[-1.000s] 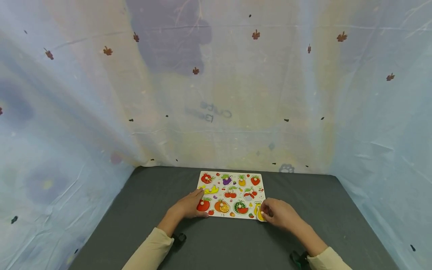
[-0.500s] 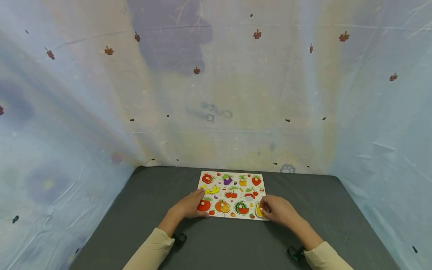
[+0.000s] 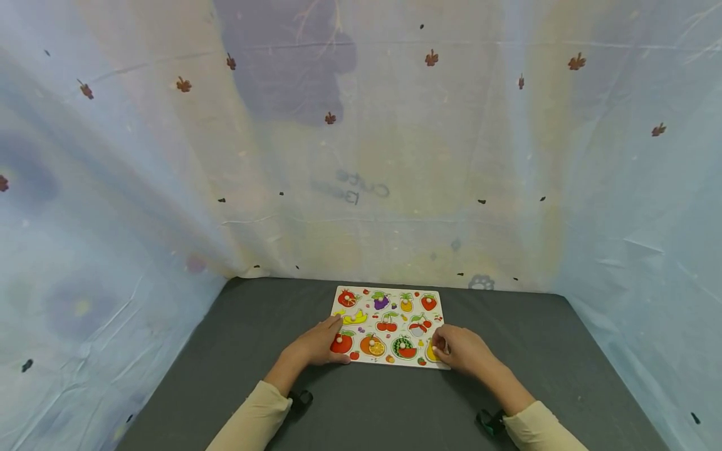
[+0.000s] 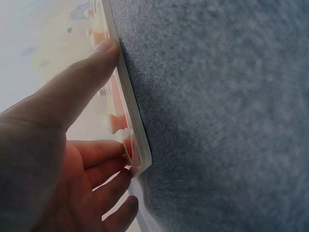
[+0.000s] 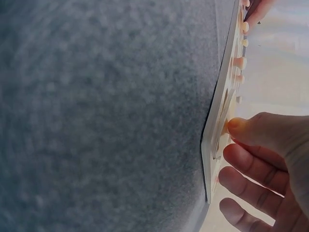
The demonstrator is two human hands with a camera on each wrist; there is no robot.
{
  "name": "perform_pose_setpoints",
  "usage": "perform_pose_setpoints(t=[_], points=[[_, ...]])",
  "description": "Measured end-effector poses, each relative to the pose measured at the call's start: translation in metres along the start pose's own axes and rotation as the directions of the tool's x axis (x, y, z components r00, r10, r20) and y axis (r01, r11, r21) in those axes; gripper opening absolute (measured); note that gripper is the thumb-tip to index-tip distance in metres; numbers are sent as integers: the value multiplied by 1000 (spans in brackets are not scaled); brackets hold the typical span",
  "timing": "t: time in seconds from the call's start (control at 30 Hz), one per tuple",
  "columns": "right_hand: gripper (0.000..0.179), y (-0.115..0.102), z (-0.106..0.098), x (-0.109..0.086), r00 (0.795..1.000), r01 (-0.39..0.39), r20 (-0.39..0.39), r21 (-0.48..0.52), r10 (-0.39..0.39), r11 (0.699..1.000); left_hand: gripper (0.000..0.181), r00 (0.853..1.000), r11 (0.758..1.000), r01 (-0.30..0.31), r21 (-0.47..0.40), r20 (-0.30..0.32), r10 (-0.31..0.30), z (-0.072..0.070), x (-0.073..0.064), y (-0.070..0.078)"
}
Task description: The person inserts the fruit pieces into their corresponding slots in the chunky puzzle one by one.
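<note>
A white wooden peg puzzle board (image 3: 395, 343) with fruit pieces lies flat on the dark table. At its front right corner my right hand (image 3: 465, 351) pinches the knob of a yellow pear puzzle piece (image 3: 432, 352) between thumb and index finger. In the right wrist view that piece (image 5: 221, 130) sits slightly tilted on the board, one edge above its surface; the other fingers are loosely bent. My left hand (image 3: 317, 342) rests at the board's front left corner. Its thumb (image 4: 89, 75) presses the front edge and its extended fingers touch the left side.
Several knobbed pieces sit in the board, among them a watermelon (image 3: 403, 347), an orange (image 3: 372, 345), and a red apple (image 3: 341, 342). Dark cloth (image 3: 383, 407) covers the table. A pale patterned curtain (image 3: 395, 156) hangs behind and at both sides.
The right hand has shifted the pear piece slightly up and inward, from overhanging the board's front edge to lying within its corner. The left hand stays where it was.
</note>
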State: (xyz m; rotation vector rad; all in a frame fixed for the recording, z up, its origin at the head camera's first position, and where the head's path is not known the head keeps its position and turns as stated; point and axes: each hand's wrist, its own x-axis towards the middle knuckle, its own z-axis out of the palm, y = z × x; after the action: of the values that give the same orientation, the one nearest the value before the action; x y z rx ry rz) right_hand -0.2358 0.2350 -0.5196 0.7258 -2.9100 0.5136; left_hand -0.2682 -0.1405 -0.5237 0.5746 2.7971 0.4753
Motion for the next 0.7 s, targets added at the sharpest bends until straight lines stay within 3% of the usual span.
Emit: perform_pose_setpoints(t=[0.47,0.7], points=[[13,0,2,-2,1000,2,-23,-6,-2,1000,103,1000,1000,-1,-17,8,1,-4,-2,2],[11,-2,3,-5,1000,-11,-7,38,11,999,104,1000,1000,6,4,11,-6,-1,0,-1]])
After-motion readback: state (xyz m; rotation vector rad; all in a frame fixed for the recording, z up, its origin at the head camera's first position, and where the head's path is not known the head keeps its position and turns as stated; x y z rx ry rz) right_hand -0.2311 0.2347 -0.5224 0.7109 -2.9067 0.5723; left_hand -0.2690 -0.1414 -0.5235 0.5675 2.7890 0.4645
